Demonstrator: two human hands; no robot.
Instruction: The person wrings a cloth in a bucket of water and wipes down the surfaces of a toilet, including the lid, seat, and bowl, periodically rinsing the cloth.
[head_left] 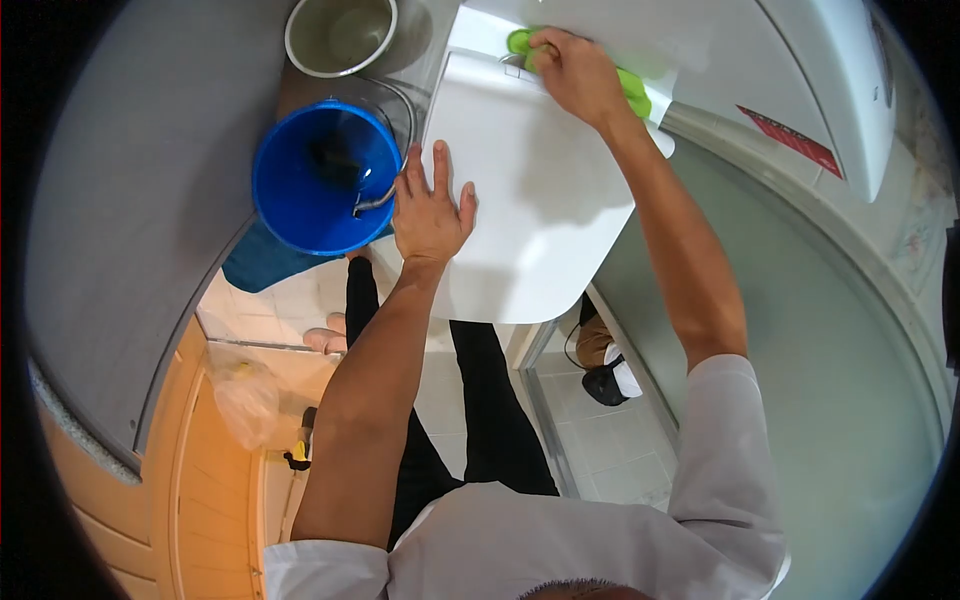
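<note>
My right hand (578,78) is closed on a bright green cloth (632,92), pressing it to the white surface behind the hinge end of the toilet lid (520,200). Part of the cloth sticks out on either side of my fingers. The white lid is down. On its left edge lies my left hand (432,218), fingers spread and holding nothing. Just left of that hand stands a blue bucket (275,200) with a dark patch inside. A metal spray nozzle or hose end (375,203) reaches over the bucket's rim near my fingers.
A grey bucket (340,68) stands behind the blue one. A blue-green mat (262,262) lies below it. On the right is a frosted panel (800,330); a grey panel (130,150) fills the left. A plastic bag (246,405) and pink slippers (325,338) are lower left.
</note>
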